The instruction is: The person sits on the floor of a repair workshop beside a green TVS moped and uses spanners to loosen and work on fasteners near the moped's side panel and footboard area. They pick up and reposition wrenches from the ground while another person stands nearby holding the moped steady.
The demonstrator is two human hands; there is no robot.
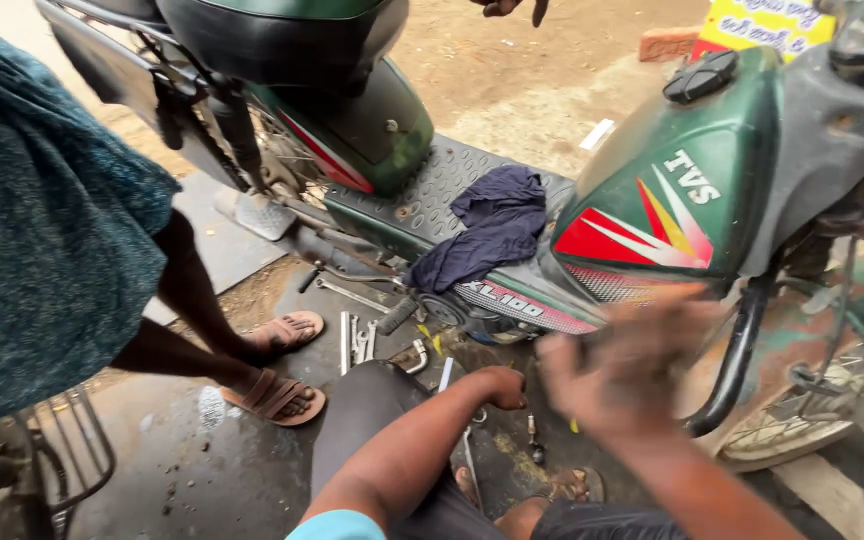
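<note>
I sit on the ground beside a green moped (692, 180). My left hand (500, 387) is low by the underside of the engine, its fingers curled inward; whether it holds anything is hidden. My right hand (624, 372) is raised in front of the moped's frame tube (742, 350), blurred by motion, with the fingers apart and nothing in it. A dark blue cloth (492, 225) lies crumpled on the moped's ribbed footboard (422, 190). Several wrenches (357, 340) lie on the ground under the footboard, to the left of my knee (367, 400).
A person in a teal garment (42, 220) stands at the left, sandalled feet (274, 395) close to the wrenches. Another person's hand (512, 8) shows at the top edge. A small tool (532, 440) lies by my foot. The front wheel (802, 420) is at the right, a metal rack (72, 450) at bottom left.
</note>
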